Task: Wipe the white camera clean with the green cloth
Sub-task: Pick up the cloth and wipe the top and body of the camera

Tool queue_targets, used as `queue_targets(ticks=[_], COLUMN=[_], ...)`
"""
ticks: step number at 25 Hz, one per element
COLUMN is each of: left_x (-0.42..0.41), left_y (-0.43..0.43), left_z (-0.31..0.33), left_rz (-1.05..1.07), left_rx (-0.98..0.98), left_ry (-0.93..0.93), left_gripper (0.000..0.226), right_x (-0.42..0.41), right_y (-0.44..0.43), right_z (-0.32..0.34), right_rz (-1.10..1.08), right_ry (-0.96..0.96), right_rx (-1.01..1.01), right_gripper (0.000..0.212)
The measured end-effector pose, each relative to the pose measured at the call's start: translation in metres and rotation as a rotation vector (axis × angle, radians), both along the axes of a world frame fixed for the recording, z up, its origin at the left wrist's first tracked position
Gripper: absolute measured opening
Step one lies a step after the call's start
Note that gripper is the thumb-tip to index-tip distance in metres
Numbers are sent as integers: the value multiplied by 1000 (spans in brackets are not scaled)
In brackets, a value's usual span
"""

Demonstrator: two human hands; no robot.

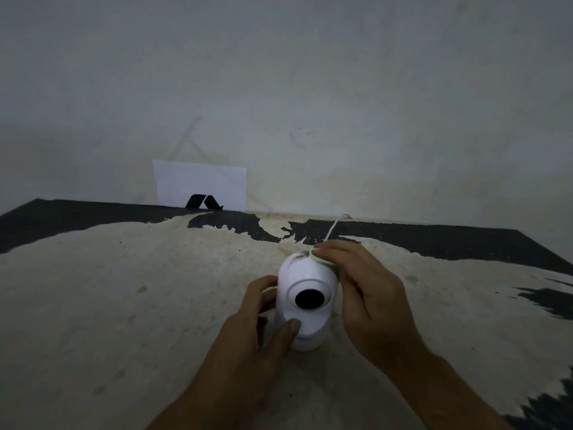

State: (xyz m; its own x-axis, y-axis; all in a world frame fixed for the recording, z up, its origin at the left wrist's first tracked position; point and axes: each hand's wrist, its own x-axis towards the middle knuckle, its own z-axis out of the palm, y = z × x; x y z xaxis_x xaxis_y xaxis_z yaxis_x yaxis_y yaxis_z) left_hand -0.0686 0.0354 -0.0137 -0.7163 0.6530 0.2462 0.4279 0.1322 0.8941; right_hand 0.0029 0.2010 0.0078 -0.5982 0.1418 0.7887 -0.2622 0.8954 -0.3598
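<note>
- The surface (108,305) is pale and rough, its dark coating worn away across the middle and left only as ragged black patches along the far edge and at the right.
- A bare, dim grey wall (310,88) rises behind it, marked with faint scratches.
- A white sheet of paper (201,181) leans against the wall at the back left, showing a black angular mark along its lower edge.
- The left hand (248,330) grips the white camera (305,274) from its left side, fingers curled around the body and the thumb pressed on the front below the lens.
- The camera stands upright near the middle of the surface, its dark round lens facing the viewer.
- A thin white cable (333,226) runs from behind the camera toward the wall.
- The right hand (369,299) pinches the green cloth (322,260) in closed fingers, pressing it on the camera's upper right side; only a pale edge of cloth shows.
</note>
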Motion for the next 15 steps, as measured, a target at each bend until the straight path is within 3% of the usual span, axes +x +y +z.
queue_targets(ticks=[2,4,9,15], left_x=[0,0,0,0], left_y=[-1,-1,1,-1], left_z=[-1,-1,0,-1], left_rz=[-5,-2,2,-15], left_rx=[3,9,7,23], left_ry=[6,9,32,11], left_gripper=[54,57,57,61], right_x=[-5,-2,11,-7], right_y=[2,1,-5,2], right_z=[2,7,10,18], right_rz=[-11,-15,58,-13], right_ry=[-58,-53,21,-55], right_rx=[-167,-180,197,-82], right_gripper=[33,33,30,38])
